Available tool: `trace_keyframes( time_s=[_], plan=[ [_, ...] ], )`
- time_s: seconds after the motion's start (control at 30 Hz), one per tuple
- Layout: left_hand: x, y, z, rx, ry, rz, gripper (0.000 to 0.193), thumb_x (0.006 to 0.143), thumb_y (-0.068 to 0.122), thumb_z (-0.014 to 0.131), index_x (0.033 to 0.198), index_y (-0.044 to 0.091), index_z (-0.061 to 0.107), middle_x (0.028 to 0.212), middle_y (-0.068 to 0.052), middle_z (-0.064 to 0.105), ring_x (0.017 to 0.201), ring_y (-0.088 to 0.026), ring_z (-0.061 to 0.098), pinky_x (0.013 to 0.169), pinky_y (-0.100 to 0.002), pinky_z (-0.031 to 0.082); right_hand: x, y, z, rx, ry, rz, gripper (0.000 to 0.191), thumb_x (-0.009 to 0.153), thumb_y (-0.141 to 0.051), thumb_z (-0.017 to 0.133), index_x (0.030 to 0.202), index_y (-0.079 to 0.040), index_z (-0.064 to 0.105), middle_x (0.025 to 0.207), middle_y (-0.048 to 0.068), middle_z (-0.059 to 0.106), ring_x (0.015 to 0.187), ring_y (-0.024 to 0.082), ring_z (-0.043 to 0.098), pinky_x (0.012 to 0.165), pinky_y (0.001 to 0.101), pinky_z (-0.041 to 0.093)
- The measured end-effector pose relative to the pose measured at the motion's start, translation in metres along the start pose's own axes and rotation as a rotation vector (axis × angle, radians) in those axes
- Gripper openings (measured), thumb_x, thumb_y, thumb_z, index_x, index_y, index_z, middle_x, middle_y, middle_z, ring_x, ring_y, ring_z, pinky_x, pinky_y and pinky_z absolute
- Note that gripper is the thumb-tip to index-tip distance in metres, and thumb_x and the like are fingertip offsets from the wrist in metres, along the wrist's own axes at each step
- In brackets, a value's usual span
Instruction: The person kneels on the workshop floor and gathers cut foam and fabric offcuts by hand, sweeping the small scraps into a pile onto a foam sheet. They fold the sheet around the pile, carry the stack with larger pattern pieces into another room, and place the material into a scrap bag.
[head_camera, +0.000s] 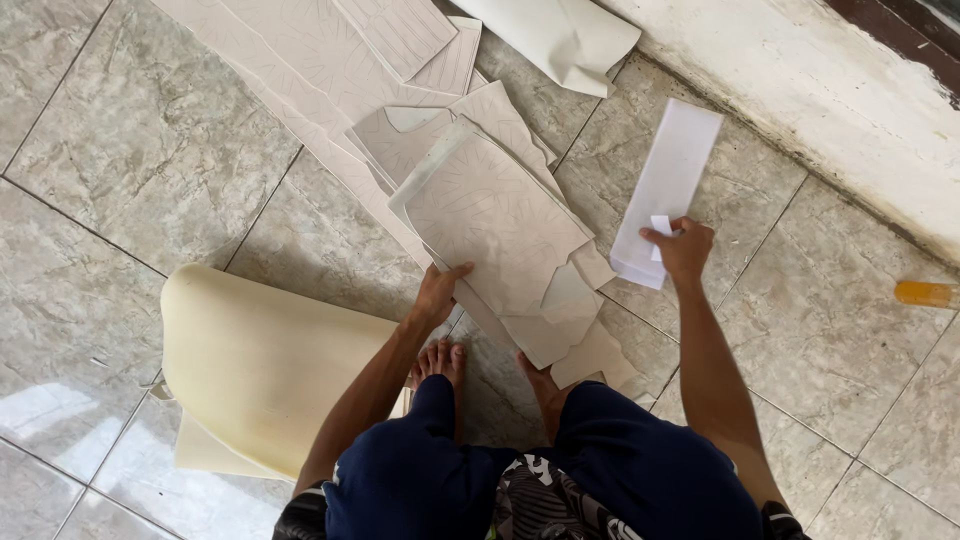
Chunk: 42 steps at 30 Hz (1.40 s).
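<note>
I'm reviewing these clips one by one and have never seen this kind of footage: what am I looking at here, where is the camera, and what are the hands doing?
There is no machine. The one picture comes from a camera worn on a person's head, looking down, so you see their own arms, knees and bare feet above a grey tiled floor. The left hand grips the near edge of a stack of cut beige sheets marked with faint lines. The right hand holds a white paper strip. A curled cream sheet lies at the left, more marked sheets lie further away, and a small orange object sits at the right.
</note>
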<state>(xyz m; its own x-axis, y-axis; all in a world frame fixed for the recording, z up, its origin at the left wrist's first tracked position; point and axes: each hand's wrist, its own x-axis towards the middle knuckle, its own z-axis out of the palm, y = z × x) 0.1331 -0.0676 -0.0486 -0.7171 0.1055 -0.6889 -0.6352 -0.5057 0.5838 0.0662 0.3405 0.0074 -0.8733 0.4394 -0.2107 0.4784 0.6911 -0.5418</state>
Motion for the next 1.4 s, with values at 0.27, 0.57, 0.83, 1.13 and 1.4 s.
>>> trace_keyframes(
  time_s=[0.27, 0.57, 0.83, 1.13, 1.4],
  plan=[
    [-0.006, 0.002, 0.000, -0.013, -0.009, -0.007, 0.052, 0.091, 0.014, 0.071, 0.137, 0.000, 0.052, 0.122, -0.012, 0.067, 0.108, -0.025, 0.066, 0.088, -0.040, 0.058, -0.015, -0.058, -0.043, 0.740, -0.539, -0.056, 0.048, 0.074, -0.017, 0.091, 0.111, -0.002, 0.066, 0.100, 0.008, 0.073, 0.087, 0.019, 0.073, 0.079, 0.0339, 0.061],
    [-0.003, -0.004, -0.007, -0.085, -0.040, -0.039, 0.060, 0.094, 0.021, 0.069, 0.143, -0.002, 0.046, 0.131, -0.015, 0.061, 0.116, -0.026, 0.063, 0.095, -0.039, 0.057, -0.078, -0.129, 0.072, 0.058, -0.451, -0.312, 0.072, 0.089, -0.054, 0.072, 0.131, 0.003, 0.055, 0.110, 0.018, 0.073, 0.100, 0.030, 0.074, 0.086, 0.0469, 0.057],
    [0.003, -0.001, -0.004, -0.047, -0.083, 0.012, 0.057, 0.092, 0.015, 0.072, 0.139, -0.007, 0.050, 0.128, -0.019, 0.064, 0.115, -0.031, 0.064, 0.093, -0.042, 0.057, -0.043, -0.088, 0.079, -0.094, -0.229, -0.344, 0.099, 0.069, -0.054, 0.093, 0.136, 0.007, 0.052, 0.128, 0.025, 0.062, 0.115, 0.035, 0.063, 0.096, 0.0427, 0.051],
    [-0.024, 0.008, 0.063, 0.002, -0.233, -0.077, 0.065, 0.091, 0.017, 0.070, 0.148, 0.010, 0.040, 0.135, -0.011, 0.058, 0.121, -0.025, 0.059, 0.098, -0.042, 0.053, -0.069, -0.087, 0.035, 0.135, -0.649, -0.390, 0.098, 0.064, -0.048, 0.095, 0.140, -0.001, 0.054, 0.125, 0.016, 0.070, 0.111, 0.027, 0.068, 0.095, 0.0401, 0.052],
    [-0.020, 0.040, 0.150, 0.215, -0.446, -0.021, 0.047, 0.090, 0.012, 0.071, 0.131, -0.008, 0.058, 0.125, -0.024, 0.062, 0.111, -0.035, 0.063, 0.094, -0.046, 0.057, -0.063, -0.029, -0.110, 0.308, -0.437, -0.053, 0.069, 0.092, -0.051, 0.067, 0.142, -0.004, 0.058, 0.127, 0.016, 0.073, 0.113, 0.023, 0.070, 0.095, 0.0351, 0.052]
  ],
)
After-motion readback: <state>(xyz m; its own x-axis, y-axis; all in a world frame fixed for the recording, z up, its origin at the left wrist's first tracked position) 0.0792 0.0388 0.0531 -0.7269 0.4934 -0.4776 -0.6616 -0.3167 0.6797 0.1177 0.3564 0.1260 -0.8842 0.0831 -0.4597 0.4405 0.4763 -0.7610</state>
